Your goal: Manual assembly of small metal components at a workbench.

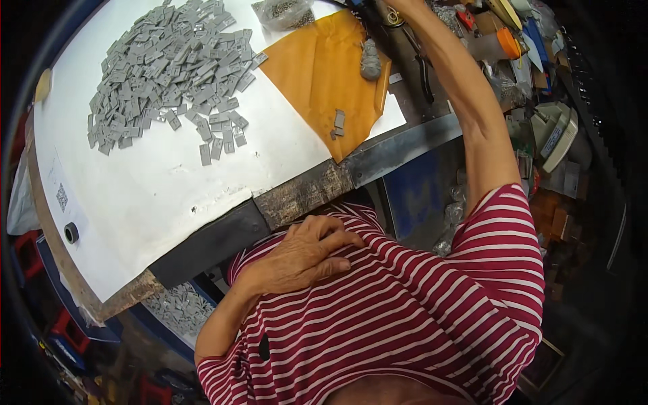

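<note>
While the half-curled, empty left hand (307, 251) rests by the bench's near edge (304, 196), grey pieces (179, 67) lie forward-left; the right hand (403, 4) grips something or nothing, I can't tell.

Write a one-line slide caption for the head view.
Left hand on a striped shirt, right arm stretched forward, grey pieces heaped on a white-covered table.

Maroon-and-white striped shirt (398, 297), short loose sleeves (506, 229), bare forearms (455, 77)
</note>
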A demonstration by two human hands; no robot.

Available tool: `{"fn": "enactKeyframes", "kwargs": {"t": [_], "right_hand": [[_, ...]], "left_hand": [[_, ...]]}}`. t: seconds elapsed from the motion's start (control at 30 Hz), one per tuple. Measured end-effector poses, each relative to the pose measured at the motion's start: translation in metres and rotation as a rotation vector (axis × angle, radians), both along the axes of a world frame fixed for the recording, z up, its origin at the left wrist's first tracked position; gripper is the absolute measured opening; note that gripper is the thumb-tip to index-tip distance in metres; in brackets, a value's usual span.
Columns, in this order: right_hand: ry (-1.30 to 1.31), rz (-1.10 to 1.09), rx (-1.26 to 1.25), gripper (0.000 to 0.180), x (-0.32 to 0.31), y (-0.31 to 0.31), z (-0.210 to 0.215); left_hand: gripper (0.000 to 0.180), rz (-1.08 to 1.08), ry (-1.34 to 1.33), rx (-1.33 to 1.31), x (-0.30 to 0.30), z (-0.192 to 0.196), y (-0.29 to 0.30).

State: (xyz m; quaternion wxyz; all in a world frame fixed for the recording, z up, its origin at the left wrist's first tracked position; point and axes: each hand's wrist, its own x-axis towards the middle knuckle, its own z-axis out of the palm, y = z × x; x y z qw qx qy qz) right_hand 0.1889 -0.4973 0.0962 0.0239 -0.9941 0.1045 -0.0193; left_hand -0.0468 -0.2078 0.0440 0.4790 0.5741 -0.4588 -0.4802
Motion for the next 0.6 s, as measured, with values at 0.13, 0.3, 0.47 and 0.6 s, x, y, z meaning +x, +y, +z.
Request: {"fn": "enactKeyframes", "kwargs": {"t": [0.13, 0.3, 0.47, 0.6], "right_hand": [[-0.185, 0.287, 0.180, 0.055, -0.067, -0.013, 0.002], [-0.069, 0.290, 0.647, 0.020, -0.176, 0.029, -0.022], [-0.190, 0.204, 0.609, 0.021, -0.223, 0.054, -0.057], [-0.249, 0.144, 0.626, 0.021, -0.236, 0.064, -0.073]], "left_hand": [[0.049, 0.032, 0.054, 0.078, -0.007, -0.017, 0.008], [0.054, 0.024, 0.075, 0.061, -0.013, -0.037, 0.015], [0.058, 0.072, 0.266, 0.288, -0.020, -0.074, 0.027], [0.050, 0.194, 0.192, 0.693, -0.017, -0.081, 0.035]]}}
